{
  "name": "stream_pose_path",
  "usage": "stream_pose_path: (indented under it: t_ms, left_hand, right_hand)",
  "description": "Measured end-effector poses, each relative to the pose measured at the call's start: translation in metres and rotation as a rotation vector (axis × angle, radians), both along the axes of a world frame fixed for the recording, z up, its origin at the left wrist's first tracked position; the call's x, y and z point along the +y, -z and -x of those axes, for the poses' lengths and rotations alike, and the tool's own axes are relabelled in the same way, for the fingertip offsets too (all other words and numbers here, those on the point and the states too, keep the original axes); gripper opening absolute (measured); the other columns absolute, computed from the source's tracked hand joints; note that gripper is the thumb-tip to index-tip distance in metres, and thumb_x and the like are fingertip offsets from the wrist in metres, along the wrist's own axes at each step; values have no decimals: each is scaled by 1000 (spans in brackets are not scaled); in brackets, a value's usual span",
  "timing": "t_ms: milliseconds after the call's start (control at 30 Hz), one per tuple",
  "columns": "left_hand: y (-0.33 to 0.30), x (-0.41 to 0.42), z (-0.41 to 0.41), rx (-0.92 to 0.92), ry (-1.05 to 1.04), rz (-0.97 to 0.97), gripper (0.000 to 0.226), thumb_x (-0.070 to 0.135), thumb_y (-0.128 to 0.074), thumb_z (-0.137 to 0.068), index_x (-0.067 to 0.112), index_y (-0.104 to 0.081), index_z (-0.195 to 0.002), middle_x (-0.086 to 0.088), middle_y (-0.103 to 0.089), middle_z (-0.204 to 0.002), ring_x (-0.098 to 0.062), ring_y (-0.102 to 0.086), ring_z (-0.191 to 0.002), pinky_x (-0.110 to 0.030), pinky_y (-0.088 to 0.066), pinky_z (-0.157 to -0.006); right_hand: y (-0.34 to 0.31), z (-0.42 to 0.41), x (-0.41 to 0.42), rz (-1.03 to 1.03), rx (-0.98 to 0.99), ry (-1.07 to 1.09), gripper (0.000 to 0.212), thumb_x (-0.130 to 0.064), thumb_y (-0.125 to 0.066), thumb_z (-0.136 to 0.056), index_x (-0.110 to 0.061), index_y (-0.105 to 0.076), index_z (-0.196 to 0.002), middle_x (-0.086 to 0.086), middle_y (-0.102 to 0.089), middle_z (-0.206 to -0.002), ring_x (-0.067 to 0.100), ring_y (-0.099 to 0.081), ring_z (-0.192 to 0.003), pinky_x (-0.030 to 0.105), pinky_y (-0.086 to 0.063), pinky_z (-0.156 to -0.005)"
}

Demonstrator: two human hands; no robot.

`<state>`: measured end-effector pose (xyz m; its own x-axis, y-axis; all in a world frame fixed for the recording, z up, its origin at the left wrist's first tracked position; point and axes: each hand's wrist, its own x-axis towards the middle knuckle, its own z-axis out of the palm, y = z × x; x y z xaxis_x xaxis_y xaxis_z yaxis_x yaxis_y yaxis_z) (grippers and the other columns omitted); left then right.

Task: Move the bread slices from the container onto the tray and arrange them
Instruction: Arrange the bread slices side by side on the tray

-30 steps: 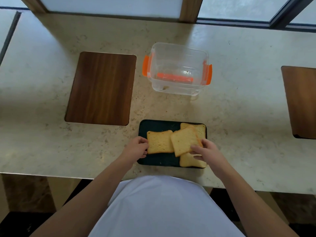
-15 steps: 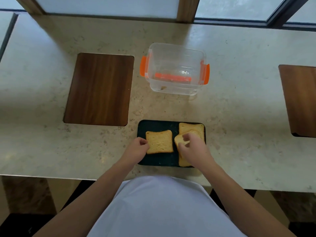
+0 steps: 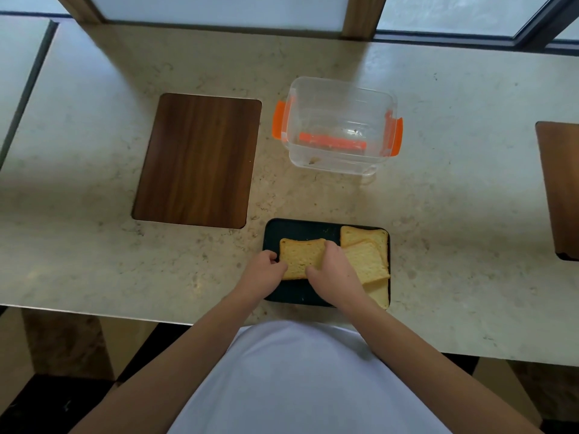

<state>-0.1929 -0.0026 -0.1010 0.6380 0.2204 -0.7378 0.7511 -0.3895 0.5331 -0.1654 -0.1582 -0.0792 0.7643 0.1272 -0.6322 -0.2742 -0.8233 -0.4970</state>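
Note:
A dark tray (image 3: pixel 300 228) lies at the near edge of the stone counter. On its left half lies one bread slice (image 3: pixel 299 256), flat. My left hand (image 3: pixel 266 270) grips that slice's left edge and my right hand (image 3: pixel 333 270) grips its right edge. On the tray's right half lie three overlapping slices: a back one (image 3: pixel 360 234), a middle one (image 3: pixel 368 263) on top, and a front one (image 3: pixel 379 294) partly hidden by my right wrist. The clear container (image 3: pixel 338 126) with orange clips stands behind the tray and holds no bread, only crumbs.
A dark wooden inset panel (image 3: pixel 197 161) lies left of the container. Another wooden panel (image 3: pixel 560 189) sits at the right edge of view. A window frame runs along the counter's far side.
My right hand left the overlapping slices on the right and moved left onto the single slice. My left hand stayed at that slice's left edge.

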Motion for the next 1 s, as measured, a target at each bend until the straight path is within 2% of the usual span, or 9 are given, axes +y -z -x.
stream_pose_path:
  t_ms: [67, 133, 300, 367, 433, 533, 700, 833, 1000]
  left_hand:
    - [0, 0, -1, 51, 12, 29, 21, 24, -56, -91, 18, -57, -110, -2, -59, -88, -12, -55, -73, -44, -56, -81]
    - [-2, 1, -3, 79, 35, 43, 3, 24, -55, -90, 22, -54, -91, -9, -58, -92, -15, -54, -74, -45, -57, -82]
    - [-4, 0, -7, 73, 47, 68, 11, 25, -55, -90, 22, -49, -82, -9, -52, -95, -20, -53, -81, -47, -56, -85]
    - [-5, 2, -7, 63, 51, 70, 17, 25, -54, -91, 24, -45, -77, -9, -51, -94, -19, -51, -79, -43, -56, -80]
    - [-5, 6, -7, 46, 45, 65, 10, 27, -54, -91, 20, -49, -84, -10, -54, -94, -18, -53, -78, -40, -56, -75]
    - [-8, 12, -11, 37, 42, 40, 8, 30, -53, -90, 24, -53, -85, -9, -61, -95, -18, -58, -79, -38, -55, -72]
    - [-12, 20, -21, 0, 37, 38, 20, 28, -53, -88, 21, -45, -72, -3, -46, -73, -17, -48, -66, -33, -38, -63]
    - [-14, 22, -28, -38, 87, -31, 24, 21, -53, -86, 19, -39, -66, 0, -36, -61, -15, -38, -57, -32, -26, -55]
    - [-16, 21, -35, -42, 91, -58, 31, 16, -54, -85, 17, -34, -61, 2, -28, -57, -13, -30, -50, -30, -21, -52]
  right_hand:
    - [1, -3, 0, 20, 35, 24, 55, -24, -61, -90, -7, -37, -137, 11, -51, -126, 27, -61, -100, 49, -57, -86]
    - [1, -6, 0, 31, 70, 36, 49, -23, -60, -89, -8, -39, -131, 11, -52, -119, 28, -62, -95, 47, -59, -80]
    - [4, -10, 1, 56, 94, -15, 55, -28, -59, -88, -5, -36, -133, 14, -65, -99, 25, -64, -78, 36, -49, -55]
    - [6, -12, 1, 18, 115, 0, 60, -32, -59, -88, -7, -33, -136, 10, -65, -92, 25, -66, -76, 40, -55, -56]
    - [7, -15, 1, -75, 164, 74, 66, -33, -60, -87, -13, -31, -142, 3, -59, -89, 25, -69, -82, 47, -63, -69]
    - [8, -21, 2, -172, 224, 165, 65, -32, -62, -87, -22, -33, -144, -6, -49, -87, 23, -71, -86, 53, -63, -76]
    - [12, -29, 6, -227, 246, 226, 65, -34, -62, -87, -21, -34, -145, -11, -51, -95, 21, -70, -88, 45, -64, -77]
    - [14, -33, 12, -266, 251, 281, 69, -33, -62, -89, -19, -31, -149, 4, -48, -141, 20, -67, -96, 37, -63, -76]
    - [14, -38, 15, -345, 274, 342, 72, -26, -65, -89, -16, -30, -151, 7, -40, -152, 18, -67, -98, 28, -61, -70]
